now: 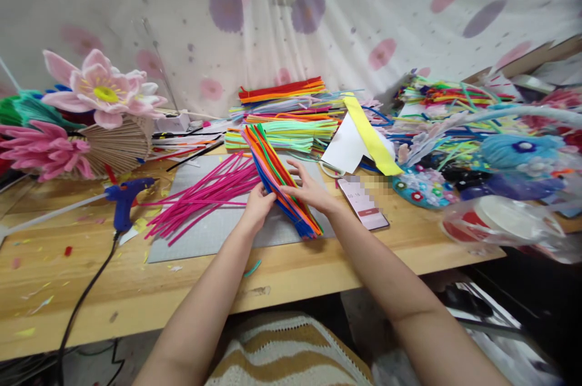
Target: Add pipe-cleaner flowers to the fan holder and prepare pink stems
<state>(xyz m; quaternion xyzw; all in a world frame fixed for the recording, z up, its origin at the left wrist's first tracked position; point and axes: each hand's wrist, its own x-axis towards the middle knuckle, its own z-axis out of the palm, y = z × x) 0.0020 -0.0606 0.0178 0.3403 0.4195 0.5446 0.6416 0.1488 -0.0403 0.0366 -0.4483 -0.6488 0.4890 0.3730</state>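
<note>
A bundle of multicoloured pipe cleaners [297, 216], blue, orange, green and red, stands at a slant over the grey cutting mat [200, 246]. My left hand [260, 209] is closed on its left side, thumb and fingers pinching the blue strands. On the other side my right hand [310, 189] has its fingers apart, the thumb against the bundle; whether it bears any weight I cannot tell. Loose magenta pipe cleaners [209, 195] lie spread across the mat, left of my hands.
Stacked pipe cleaner bundles [282, 131] line the back. A blue glue gun [127, 201] with a cord lies left, near a pink fuzzy flower [104, 92]. To the right are a phone [364, 207], a yellow strip [370, 134] and a plastic-wrapped cup [495, 219].
</note>
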